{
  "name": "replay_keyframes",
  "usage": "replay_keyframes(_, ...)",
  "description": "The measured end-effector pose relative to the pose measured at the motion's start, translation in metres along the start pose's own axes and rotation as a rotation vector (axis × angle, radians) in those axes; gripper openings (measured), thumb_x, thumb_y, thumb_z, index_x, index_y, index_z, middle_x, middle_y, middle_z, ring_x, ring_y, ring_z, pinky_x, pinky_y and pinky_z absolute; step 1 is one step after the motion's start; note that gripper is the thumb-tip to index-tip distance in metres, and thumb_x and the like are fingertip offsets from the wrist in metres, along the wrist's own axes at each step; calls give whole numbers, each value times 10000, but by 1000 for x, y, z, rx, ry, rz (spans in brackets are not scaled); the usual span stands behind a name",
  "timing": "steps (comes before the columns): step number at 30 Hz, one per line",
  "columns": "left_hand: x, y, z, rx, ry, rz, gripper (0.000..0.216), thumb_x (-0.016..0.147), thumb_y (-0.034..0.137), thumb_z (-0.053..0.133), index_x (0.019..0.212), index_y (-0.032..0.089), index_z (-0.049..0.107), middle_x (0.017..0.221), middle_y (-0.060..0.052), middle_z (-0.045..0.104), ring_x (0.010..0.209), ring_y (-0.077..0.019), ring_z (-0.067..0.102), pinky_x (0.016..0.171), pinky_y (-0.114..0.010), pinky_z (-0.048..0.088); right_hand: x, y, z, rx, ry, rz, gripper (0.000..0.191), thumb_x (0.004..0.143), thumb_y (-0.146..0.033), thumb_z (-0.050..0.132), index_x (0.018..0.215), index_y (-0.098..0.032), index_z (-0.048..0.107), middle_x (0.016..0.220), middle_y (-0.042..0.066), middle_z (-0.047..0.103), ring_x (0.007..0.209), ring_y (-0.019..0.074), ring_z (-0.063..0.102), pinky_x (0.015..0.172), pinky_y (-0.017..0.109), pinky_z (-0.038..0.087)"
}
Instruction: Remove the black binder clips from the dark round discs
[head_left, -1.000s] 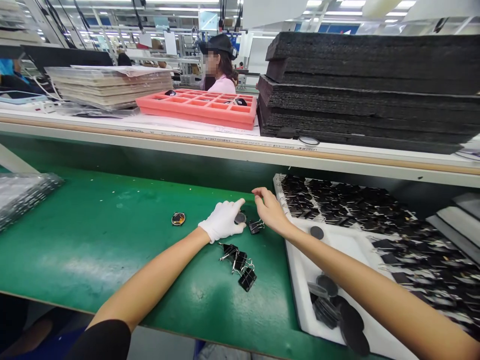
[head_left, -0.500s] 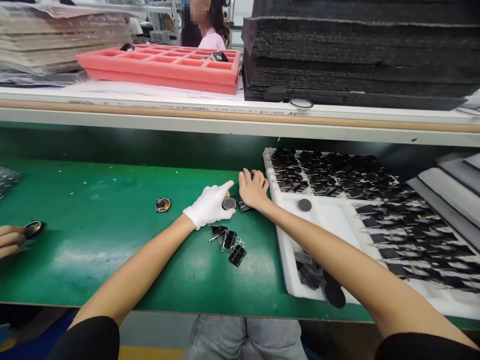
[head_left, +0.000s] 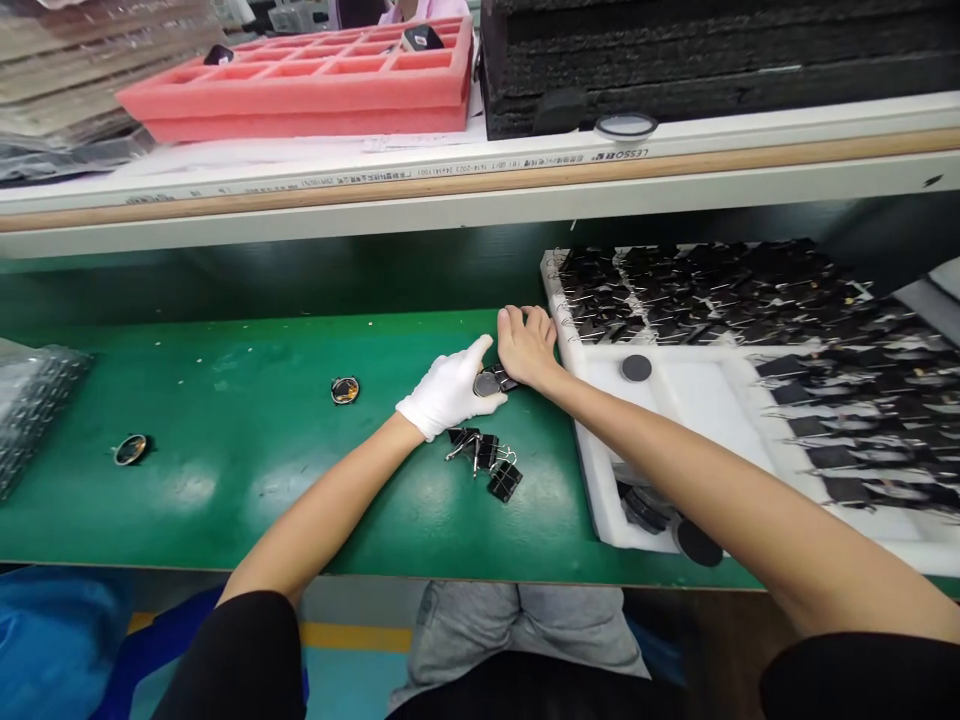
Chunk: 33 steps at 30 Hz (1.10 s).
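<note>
My left hand [head_left: 450, 390], in a white glove, grips a small round watch-like part [head_left: 487, 384] between thumb and fingers at the middle of the green table. Bare and curled, my right hand [head_left: 529, 345] presses on a black binder clip [head_left: 508, 377] right beside that part. Its fingertips are partly hidden, and the clip seems to touch the part's edge. Several loose binder clips [head_left: 487, 455] lie nearer to me, below the gloved hand. To the left, an open round part [head_left: 345, 390] rests on the table, and a similar round piece [head_left: 131, 450] lies farther left.
A white foam tray [head_left: 589, 480] on the right holds rows of clipped black pieces [head_left: 675, 290], a dark disc [head_left: 636, 368] and stacked discs [head_left: 645, 510]. Across the back runs a shelf [head_left: 375, 205] bearing a pink foam tray [head_left: 300, 105]. Bubble wrap [head_left: 45, 410] lies at far left.
The view has tilted down and shifted left. Another person's hand at the far left has let go of a round piece and left the view. Both my hands keep their hold.
</note>
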<state>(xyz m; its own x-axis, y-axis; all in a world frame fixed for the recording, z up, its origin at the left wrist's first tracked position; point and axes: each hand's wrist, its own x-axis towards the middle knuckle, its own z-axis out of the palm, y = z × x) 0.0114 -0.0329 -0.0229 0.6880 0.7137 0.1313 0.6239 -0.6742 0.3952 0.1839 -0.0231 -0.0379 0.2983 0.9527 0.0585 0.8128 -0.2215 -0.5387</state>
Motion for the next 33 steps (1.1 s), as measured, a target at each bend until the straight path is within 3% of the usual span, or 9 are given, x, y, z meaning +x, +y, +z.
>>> replay_keyframes(11,0,0,5,-17,41,36,909,828,522,797,1539,158,364,1185,-119,731,1041,-304,720,915,-402,523,0,-1,4,16,42,-2,644,1073,-542,114,1396,-176,534,1485,194,438,1492,347,278,1231,599,166)
replay_keyframes(22,-2,1,-1,5,52,13,936,823,556,791,1538,110,383,1106,-97,739,1029,-278,715,940,-387,530,-10,-23,-10,70,49,50,560,1090,-487,214,1381,-141,544,1434,225,501,1443,336,347,1212,564,199)
replay_keyframes(25,-6,-1,-9,-6,20,45,961,810,551,785,1562,124,365,1269,-134,700,1116,-285,693,964,-398,537,-8,-26,-20,102,43,37,580,1093,-479,173,1358,-149,570,1410,228,531,1410,344,401,1183,579,266)
replay_keyframes(28,-11,-9,-16,-2,8,176,813,861,441,724,1563,185,403,1505,-134,565,1280,-265,619,1040,-372,510,-10,-23,-42,142,46,-32,563,1096,-416,133,1361,-190,576,1370,188,574,1330,312,487,1126,526,373)
replay_keyframes(30,-13,-13,-18,33,-3,268,611,920,356,632,1504,233,503,1497,-87,576,1303,-241,596,1072,-360,480,-20,-17,-61,157,29,-154,406,1072,-372,304,1257,-218,632,1279,140,631,1247,285,544,1089,466,416)
replay_keyframes(32,-13,-13,-18,76,-25,297,468,940,318,582,1403,257,607,1361,-58,654,1233,-232,621,1047,-360,477,-37,-10,-78,185,-126,-372,203,976,-308,522,1074,-218,676,1105,91,686,1087,255,614,994,394,470)
replay_keyframes(33,-12,-12,-18,92,-34,284,434,934,323,588,1360,262,639,1289,-54,676,1179,-232,637,1016,-359,485,-47,-8,-86,206,-287,-498,137,930,-294,595,1001,-213,679,996,64,697,970,231,640,908,353,496)
